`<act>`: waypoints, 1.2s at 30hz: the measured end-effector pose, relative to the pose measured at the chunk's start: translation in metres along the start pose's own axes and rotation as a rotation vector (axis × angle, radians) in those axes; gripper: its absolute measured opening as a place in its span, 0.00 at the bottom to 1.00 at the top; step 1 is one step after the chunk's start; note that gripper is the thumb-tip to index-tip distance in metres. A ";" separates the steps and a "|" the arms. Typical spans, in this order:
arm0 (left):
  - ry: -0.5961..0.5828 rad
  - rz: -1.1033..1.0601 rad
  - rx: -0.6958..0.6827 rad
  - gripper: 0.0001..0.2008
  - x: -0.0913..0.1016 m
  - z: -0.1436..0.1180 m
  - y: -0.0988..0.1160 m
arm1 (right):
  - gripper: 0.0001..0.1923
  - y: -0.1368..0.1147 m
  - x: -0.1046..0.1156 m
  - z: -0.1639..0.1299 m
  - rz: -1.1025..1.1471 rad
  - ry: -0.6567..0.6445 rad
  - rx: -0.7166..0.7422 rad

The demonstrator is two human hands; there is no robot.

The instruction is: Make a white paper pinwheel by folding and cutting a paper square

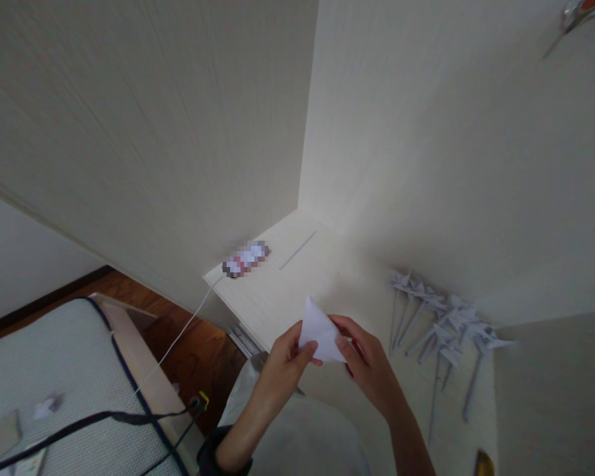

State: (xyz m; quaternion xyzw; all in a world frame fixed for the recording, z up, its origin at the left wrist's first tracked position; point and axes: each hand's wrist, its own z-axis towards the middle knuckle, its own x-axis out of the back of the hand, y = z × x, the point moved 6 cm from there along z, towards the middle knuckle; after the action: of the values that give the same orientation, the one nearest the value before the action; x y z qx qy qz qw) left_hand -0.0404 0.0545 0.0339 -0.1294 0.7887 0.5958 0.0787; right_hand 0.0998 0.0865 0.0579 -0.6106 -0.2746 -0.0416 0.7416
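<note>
Between both hands, a folded white paper [320, 330] sits pinched: left hand [286, 363] grips its lower left edge, right hand [369, 367] its right edge. Right of them, paper pinwheels [443, 324] lie on the pale surface [277, 291].

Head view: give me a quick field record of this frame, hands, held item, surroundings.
left hand: pinches the left edge of the folded white paper
right hand: grips the paper's right edge, fingers curled
paper: triangular, held above the white desk, not resting on it
paper pinwheels: a cluster lying on the desk to the right, apart from the hands
blurred object: at the desk's far left corner, white cable running down from it
mattress: lower left, black strap across it
</note>
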 end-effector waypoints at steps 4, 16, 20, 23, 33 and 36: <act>-0.044 0.065 -0.001 0.15 -0.004 -0.002 -0.004 | 0.18 0.005 -0.003 0.000 0.024 -0.043 -0.070; 0.128 0.157 -0.048 0.19 0.018 -0.011 -0.021 | 0.12 -0.009 -0.034 0.000 -0.081 -0.108 -0.022; 0.181 0.190 -0.052 0.17 0.028 -0.013 -0.020 | 0.10 -0.016 -0.045 0.004 -0.046 -0.138 0.026; 0.174 0.208 -0.055 0.16 0.030 -0.014 -0.016 | 0.11 -0.017 -0.048 0.005 -0.030 -0.126 0.028; 0.175 0.309 -0.120 0.11 0.029 -0.017 -0.002 | 0.21 0.017 -0.038 -0.010 0.098 0.135 -0.097; 0.123 0.292 -0.105 0.09 0.023 -0.013 0.003 | 0.23 0.022 -0.035 -0.013 0.130 0.131 -0.116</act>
State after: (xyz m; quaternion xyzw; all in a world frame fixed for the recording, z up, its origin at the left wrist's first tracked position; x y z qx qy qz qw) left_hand -0.0629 0.0401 0.0336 -0.0534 0.7703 0.6322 -0.0640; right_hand 0.0836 0.0702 0.0209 -0.6651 -0.1826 -0.0491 0.7224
